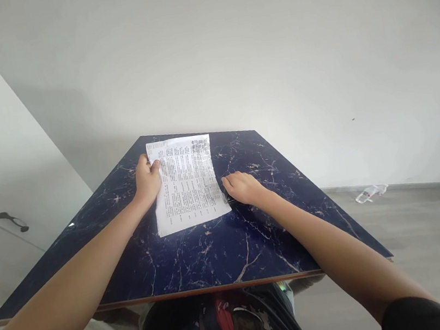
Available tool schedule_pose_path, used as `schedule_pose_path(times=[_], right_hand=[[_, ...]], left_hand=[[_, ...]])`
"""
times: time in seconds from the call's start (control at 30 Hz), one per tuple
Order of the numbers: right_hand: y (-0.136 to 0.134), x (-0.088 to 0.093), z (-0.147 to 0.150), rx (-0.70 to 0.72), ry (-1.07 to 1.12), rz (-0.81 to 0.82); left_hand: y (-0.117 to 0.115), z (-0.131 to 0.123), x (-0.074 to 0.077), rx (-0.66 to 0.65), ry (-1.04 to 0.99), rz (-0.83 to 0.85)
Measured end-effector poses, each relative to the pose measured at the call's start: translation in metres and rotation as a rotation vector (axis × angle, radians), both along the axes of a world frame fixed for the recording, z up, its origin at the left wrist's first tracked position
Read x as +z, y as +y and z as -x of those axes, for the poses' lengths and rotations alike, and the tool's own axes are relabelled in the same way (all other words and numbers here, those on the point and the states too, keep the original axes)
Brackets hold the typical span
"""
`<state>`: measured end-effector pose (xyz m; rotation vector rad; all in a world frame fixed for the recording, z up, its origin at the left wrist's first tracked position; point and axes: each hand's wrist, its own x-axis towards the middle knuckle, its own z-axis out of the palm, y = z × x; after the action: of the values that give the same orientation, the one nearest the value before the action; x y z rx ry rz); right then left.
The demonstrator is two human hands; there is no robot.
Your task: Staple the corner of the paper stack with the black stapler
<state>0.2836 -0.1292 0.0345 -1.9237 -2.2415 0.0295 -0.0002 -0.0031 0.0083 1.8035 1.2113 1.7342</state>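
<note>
A small stack of printed sheets (185,192) rests over the dark blue marbled table, text running sideways and its right part slightly curved. My left hand (148,178) grips the left edge of the sheets, thumb on top and fingers behind. Close by their lower right edge is my right hand (243,186), its fingers curled together. Under those fingers shows a small dark shape beside the paper; what it is, I cannot make out.
The blue table (209,260) has a brown front edge close to my body. A white cabinet (8,163) with a dark handle (12,222) stands at the left. A pale wall rises behind, and a clear plastic package (371,193) lies on the floor at right.
</note>
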Motion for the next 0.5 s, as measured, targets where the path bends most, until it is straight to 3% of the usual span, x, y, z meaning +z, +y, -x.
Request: schedule_pose_path(times=[0.3, 0.5], right_hand=[[0.0019, 0.0, -0.0022, 0.072, -0.083, 0.071], [0.0045, -0.001, -0.0058, 0.028, 0.12, 0.064]], left_hand=[[0.0008, -0.0003, 0.0003, 0.007, 0.011, 0.011], [-0.0016, -0.0003, 0.0039, 0.004, -0.015, 0.023]])
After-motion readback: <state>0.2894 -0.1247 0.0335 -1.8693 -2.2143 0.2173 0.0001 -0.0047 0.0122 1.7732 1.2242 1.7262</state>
